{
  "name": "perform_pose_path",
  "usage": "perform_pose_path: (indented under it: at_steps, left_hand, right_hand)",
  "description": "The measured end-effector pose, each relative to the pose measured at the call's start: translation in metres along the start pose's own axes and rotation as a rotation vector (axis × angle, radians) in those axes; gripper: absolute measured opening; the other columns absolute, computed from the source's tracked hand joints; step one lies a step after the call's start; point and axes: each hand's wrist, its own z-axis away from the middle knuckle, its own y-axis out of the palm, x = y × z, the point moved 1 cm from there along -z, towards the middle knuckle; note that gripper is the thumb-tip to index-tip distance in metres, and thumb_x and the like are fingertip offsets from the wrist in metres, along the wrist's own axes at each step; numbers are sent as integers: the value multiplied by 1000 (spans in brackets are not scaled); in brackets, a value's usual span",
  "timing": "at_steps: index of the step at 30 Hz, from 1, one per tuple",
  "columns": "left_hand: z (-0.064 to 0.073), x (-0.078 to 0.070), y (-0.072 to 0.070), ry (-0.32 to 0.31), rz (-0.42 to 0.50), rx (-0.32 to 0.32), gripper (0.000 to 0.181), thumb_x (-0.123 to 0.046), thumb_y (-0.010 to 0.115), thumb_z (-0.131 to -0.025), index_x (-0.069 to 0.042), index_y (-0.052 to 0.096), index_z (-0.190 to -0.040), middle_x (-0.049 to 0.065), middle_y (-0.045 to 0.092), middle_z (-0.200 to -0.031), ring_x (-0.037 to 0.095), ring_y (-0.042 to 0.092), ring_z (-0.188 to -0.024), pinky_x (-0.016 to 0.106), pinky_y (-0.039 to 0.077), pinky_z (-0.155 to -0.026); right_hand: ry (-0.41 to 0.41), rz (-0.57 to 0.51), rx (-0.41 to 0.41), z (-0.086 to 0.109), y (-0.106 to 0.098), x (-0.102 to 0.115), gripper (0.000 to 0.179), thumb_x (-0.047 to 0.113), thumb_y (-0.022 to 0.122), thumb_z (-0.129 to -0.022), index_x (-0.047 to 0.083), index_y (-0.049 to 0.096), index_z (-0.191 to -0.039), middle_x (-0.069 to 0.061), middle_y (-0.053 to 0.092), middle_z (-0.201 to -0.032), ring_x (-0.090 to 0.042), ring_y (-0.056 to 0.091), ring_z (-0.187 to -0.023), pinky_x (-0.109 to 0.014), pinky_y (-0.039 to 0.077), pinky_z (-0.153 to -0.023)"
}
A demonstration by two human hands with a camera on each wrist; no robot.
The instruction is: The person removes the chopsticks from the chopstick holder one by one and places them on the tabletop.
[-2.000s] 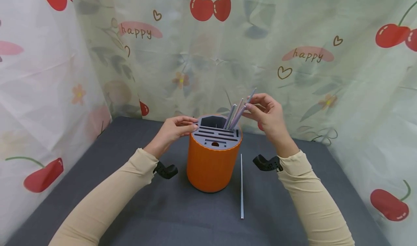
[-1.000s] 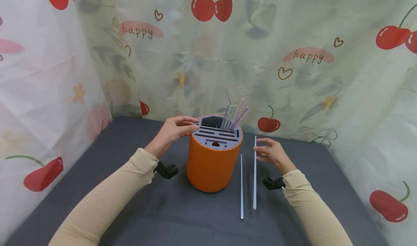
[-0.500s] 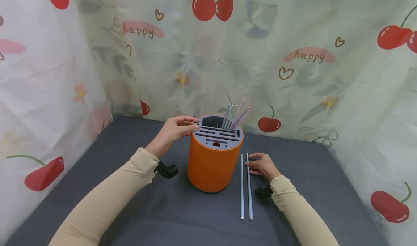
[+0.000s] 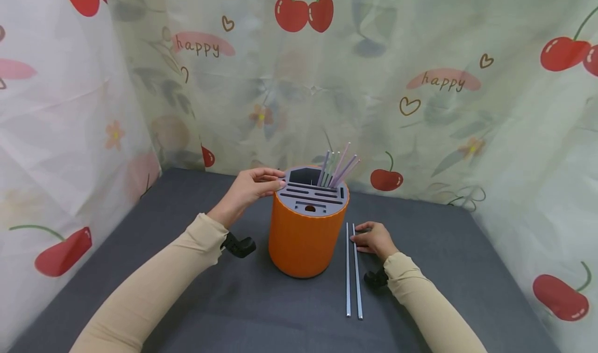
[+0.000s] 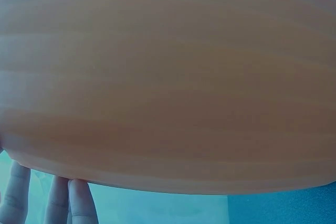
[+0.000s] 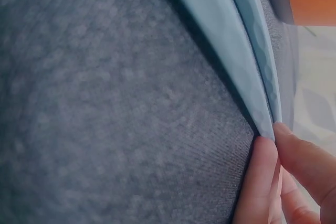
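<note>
An orange cylindrical knife block [image 4: 303, 244] with a grey slotted top stands upright on the dark cloth. My left hand [image 4: 245, 189] rests against its upper left rim, fingers fairly straight; the left wrist view shows fingertips [image 5: 83, 200] at its edge. To the block's right, two pale blue chopsticks lie side by side, nearly parallel. My right hand [image 4: 375, 239] pinches the far end of the right-hand chopstick [image 4: 357, 285] between thumb and fingers. The left-hand chopstick [image 4: 348, 275] lies close beside it. In the right wrist view, both chopsticks run up from the fingertips [image 6: 265, 150].
Several purple, pink and green chopsticks [image 4: 339, 170] lean in the block's rear opening. A grey cloth [image 4: 261, 316] covers the table. Behind and at both sides hang pale curtains [image 4: 308, 109] printed with cherries.
My right hand has taken a blue chopstick from the block's rear opening, lowered it to the cloth and drawn it left beside the other one. The left hand has stayed at the rim.
</note>
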Motion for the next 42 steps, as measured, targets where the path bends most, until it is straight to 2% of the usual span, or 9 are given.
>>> perform_pose_path:
  at_steps: [21,30,33,35,39,42]
  left_hand:
    - [2,0,0,12,7,10,38,-31,77,-75,-16,67,-109,7,62,-107,22,58,-98,35,48,-87]
    - [2,0,0,11,13,13,37,-30,77,-76,-16,67,-109,6,63,-108,21,59,-99,37,47,-89]
    - [2,0,0,10,14,16,38,-30,77,-76,-16,67,-110,6,62,-109,21,59,-99,37,47,-90]
    - [1,1,0,10,15,17,38,-31,77,-76,-16,67,-110,6,62,-109,21,59,-99,37,47,-89]
    - [1,1,-1,11,9,14,38,-31,77,-75,-17,67,-110,7,62,-108,22,59,-98,35,48,-88]
    - [1,1,-1,11,10,13,38,-31,77,-76,-17,67,-110,7,62,-108,22,59,-98,35,48,-87]
  right_hand:
    - [19,25,0,3,0,3,39,-1,73,-76,-4,56,-111,-10,65,-80,-14,62,-63,-30,55,-57]
    - [49,-22,34,-1,-5,4,40,5,71,-80,-3,54,-116,-13,66,-90,-16,64,-70,-32,55,-63]
    - [46,-57,44,0,-13,16,42,7,68,-84,-3,52,-120,-12,65,-95,-17,64,-76,-33,55,-68]
    - [15,-93,58,3,-21,31,45,9,67,-85,-4,50,-125,-11,64,-98,-16,64,-78,-34,54,-73]
    - [-123,-205,138,16,-37,71,49,11,63,-88,-3,44,-131,-6,61,-104,-11,63,-82,-38,49,-86]
    - [-250,-321,200,33,-44,101,41,11,61,-89,3,47,-126,-3,57,-106,-11,63,-85,-39,47,-89]
